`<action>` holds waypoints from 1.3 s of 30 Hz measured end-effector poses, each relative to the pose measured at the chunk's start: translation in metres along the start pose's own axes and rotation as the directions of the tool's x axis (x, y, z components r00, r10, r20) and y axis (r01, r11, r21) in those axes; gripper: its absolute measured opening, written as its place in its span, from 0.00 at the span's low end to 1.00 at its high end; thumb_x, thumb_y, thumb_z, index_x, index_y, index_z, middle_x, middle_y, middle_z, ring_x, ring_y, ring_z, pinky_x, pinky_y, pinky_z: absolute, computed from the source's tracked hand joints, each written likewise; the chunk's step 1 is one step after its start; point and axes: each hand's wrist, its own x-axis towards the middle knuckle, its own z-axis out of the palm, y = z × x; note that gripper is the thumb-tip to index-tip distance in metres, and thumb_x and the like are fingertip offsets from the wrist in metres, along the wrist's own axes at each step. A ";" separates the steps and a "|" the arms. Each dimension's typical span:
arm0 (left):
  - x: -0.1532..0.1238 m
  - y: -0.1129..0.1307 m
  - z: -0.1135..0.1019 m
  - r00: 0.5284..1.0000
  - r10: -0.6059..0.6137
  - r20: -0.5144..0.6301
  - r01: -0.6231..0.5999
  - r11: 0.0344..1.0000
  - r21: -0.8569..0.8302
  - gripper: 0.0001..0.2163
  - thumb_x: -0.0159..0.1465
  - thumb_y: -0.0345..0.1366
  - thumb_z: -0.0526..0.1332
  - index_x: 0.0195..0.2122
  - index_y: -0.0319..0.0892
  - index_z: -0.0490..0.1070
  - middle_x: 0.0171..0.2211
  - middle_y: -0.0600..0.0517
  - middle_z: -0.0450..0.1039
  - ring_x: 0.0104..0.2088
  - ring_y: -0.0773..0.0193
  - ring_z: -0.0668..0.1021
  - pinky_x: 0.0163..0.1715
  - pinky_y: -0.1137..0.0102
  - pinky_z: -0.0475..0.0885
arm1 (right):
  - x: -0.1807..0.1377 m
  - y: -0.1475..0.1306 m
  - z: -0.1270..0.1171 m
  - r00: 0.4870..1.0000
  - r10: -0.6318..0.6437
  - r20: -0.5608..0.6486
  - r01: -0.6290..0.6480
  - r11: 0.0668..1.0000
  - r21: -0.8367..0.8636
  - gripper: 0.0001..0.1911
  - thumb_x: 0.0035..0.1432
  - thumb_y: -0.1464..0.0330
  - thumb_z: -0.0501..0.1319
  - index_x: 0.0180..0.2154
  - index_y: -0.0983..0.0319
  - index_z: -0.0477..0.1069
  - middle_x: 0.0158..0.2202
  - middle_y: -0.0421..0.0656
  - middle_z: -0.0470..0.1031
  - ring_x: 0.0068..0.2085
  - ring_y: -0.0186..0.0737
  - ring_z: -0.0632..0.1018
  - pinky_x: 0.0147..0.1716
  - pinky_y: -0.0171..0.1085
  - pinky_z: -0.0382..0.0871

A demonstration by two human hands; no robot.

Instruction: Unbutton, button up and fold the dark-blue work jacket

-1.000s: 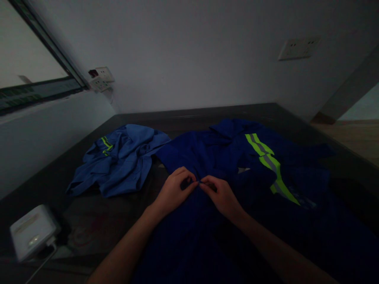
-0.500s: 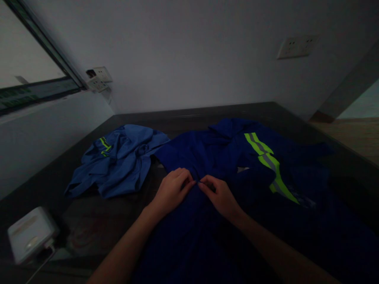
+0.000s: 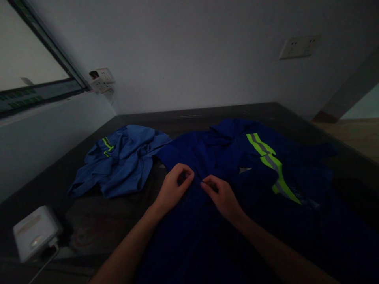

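Note:
A dark blue work garment [image 3: 189, 225] with yellow-green and grey reflective strips lies spread before me, its near part lost in shadow. My left hand [image 3: 176, 185] is closed in a pinch at a fold or edge of its cloth, thumb against forefinger. Close by on the right, my right hand [image 3: 220, 193] pinches the same cloth between thumb and forefinger. A narrow gap separates the two sets of fingertips. Whether a button or other fastener is between them is too dark to see. Left of the hands, a lighter blue garment [image 3: 130, 169] lies crumpled.
The dark table [image 3: 183, 114] stands against a pale wall with sockets [image 3: 299, 46] at right and more sockets [image 3: 102, 79] at left. A white box-like device [image 3: 37, 232] with a cable sits at the near left. A window frame [image 3: 47, 88] borders the upper left.
My left fingertips have shifted slightly up and left, and my right ones slightly right, widening the gap between them. The garments lie as before; the view has shifted slightly.

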 end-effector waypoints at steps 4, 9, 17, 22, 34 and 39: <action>0.004 -0.005 -0.005 0.969 -0.139 0.206 0.168 0.977 -0.131 0.11 0.62 0.39 0.57 0.44 0.41 0.70 0.37 0.51 0.71 0.38 0.64 0.73 0.37 0.71 0.66 | -0.001 -0.001 0.001 0.999 -0.007 -0.035 0.006 1.000 -0.016 0.09 0.56 0.63 0.58 0.29 0.62 0.70 0.24 0.38 0.72 0.27 0.34 0.72 0.28 0.32 0.62; 0.003 -0.010 -0.005 0.898 -0.237 0.370 0.336 0.914 -0.229 0.14 0.58 0.44 0.62 0.40 0.40 0.70 0.27 0.56 0.67 0.27 0.68 0.69 0.26 0.75 0.61 | -0.002 0.002 0.001 0.998 -0.031 -0.060 0.029 0.999 -0.041 0.08 0.56 0.64 0.59 0.29 0.62 0.70 0.24 0.38 0.73 0.27 0.35 0.73 0.28 0.32 0.63; 0.002 -0.008 -0.001 0.961 -0.161 0.226 0.204 0.962 -0.179 0.07 0.56 0.33 0.63 0.35 0.40 0.69 0.28 0.56 0.69 0.31 0.68 0.72 0.33 0.74 0.66 | -0.004 -0.001 0.002 0.995 -0.065 -0.073 0.063 0.997 -0.038 0.10 0.59 0.64 0.57 0.28 0.62 0.70 0.25 0.38 0.73 0.28 0.34 0.74 0.28 0.31 0.63; 0.002 -0.003 0.000 0.977 -0.095 0.190 0.133 0.971 -0.200 0.07 0.60 0.36 0.61 0.36 0.39 0.71 0.35 0.51 0.74 0.38 0.63 0.76 0.40 0.70 0.69 | -0.006 -0.003 0.001 0.991 -0.119 -0.057 0.116 0.992 -0.059 0.10 0.60 0.64 0.56 0.31 0.62 0.70 0.26 0.38 0.74 0.30 0.35 0.74 0.30 0.31 0.64; 0.004 -0.037 -0.004 0.991 0.075 -0.108 -0.027 0.921 0.389 0.26 0.60 0.27 0.57 0.60 0.44 0.57 0.65 0.41 0.48 0.65 0.51 0.53 0.61 0.52 0.54 | -0.014 -0.014 -0.007 0.901 -0.208 0.381 0.384 0.791 -0.477 0.09 0.63 0.66 0.55 0.41 0.61 0.72 0.39 0.45 0.77 0.42 0.42 0.76 0.43 0.39 0.65; 0.000 -0.033 0.005 0.992 0.089 0.094 -0.129 0.721 0.681 0.38 0.54 0.24 0.63 0.63 0.54 0.53 0.68 0.44 0.36 0.66 0.42 0.41 0.60 0.40 0.44 | -0.044 -0.015 -0.033 0.830 -0.099 0.549 0.467 0.663 -0.586 0.29 0.53 0.52 0.62 0.54 0.57 0.68 0.49 0.48 0.74 0.52 0.50 0.72 0.58 0.57 0.52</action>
